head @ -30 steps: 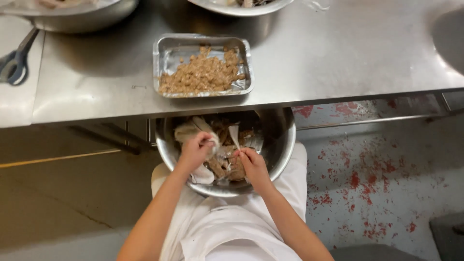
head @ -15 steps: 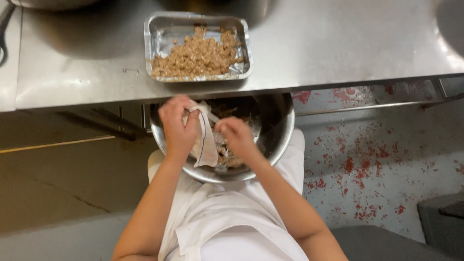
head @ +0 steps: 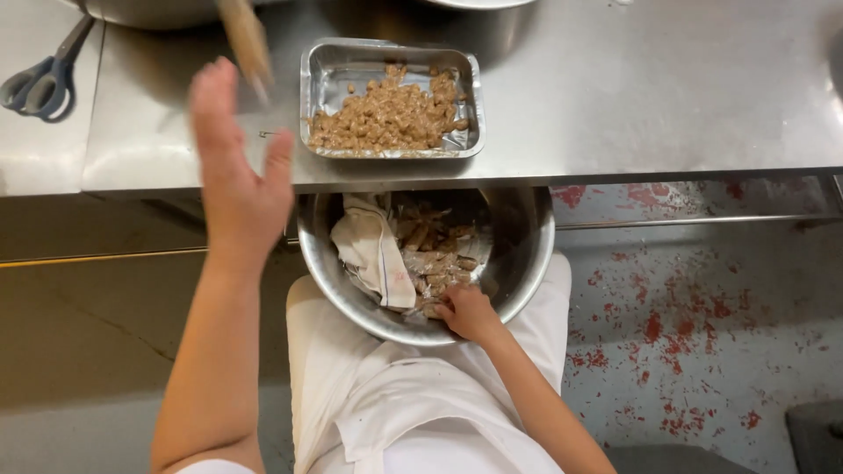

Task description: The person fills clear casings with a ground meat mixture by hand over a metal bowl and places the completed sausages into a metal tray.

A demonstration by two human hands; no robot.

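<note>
Fingers of the left hand [head: 235, 180] are spreading open above the steel counter [head: 615, 96], beside a blurred tan strip [head: 246, 39] lying upright, long axis running away from the person. Right hand [head: 470, 312] is curling into brown pieces inside the round metal bowl [head: 527, 254] on the lap, beside a crumpled white wrapper [head: 373, 250]. Beyond, a rectangular foil tray [head: 391, 101] is holding tan crumbly pieces.

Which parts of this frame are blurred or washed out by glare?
Head view: the brown piece above the raised left hand is streaked with motion blur; the left hand is slightly soft. The right hand in the steel bowl looks sharper. Glare brightens the steel table and the foil tray floor; the scissors stay readable.
</note>
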